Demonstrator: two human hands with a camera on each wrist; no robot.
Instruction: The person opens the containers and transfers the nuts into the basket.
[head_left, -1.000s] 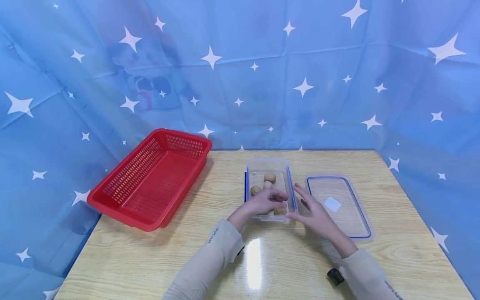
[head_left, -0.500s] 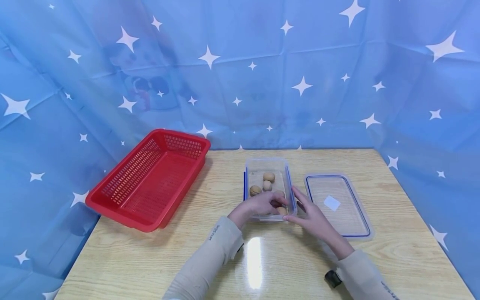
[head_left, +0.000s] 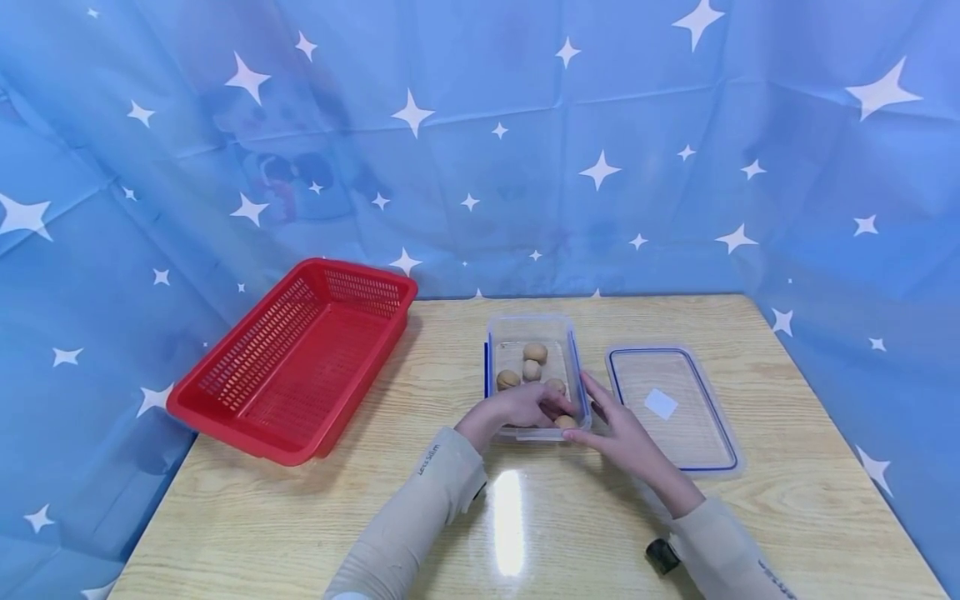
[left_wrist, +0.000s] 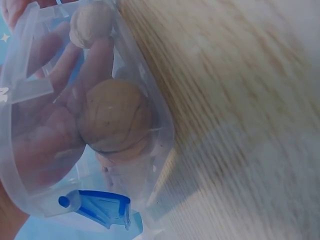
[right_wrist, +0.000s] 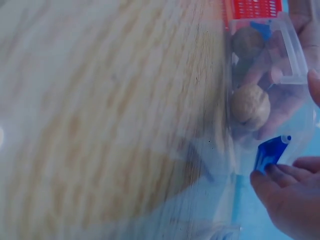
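A clear plastic box with blue latches stands on the table, holding several walnuts. My left hand reaches inside it. Through the wall in the left wrist view, a large walnut lies near the palm, and the straight fingers extend to a smaller walnut. The front-right corner walnut is beside those fingertips in the head view. Spread along the box's right side, my right hand has its thumb near the front corner; its fingertips touch a blue latch in the right wrist view.
To the right of the box lies its clear lid with a blue seal and a white label. A red perforated basket stands at the left. Behind the wooden table hangs a blue star-patterned curtain.
My left hand has lowered into the box, its fingers moving toward the front-right corner walnut. A walnut behind that hand has come into sight. My right hand stays at the box's side.
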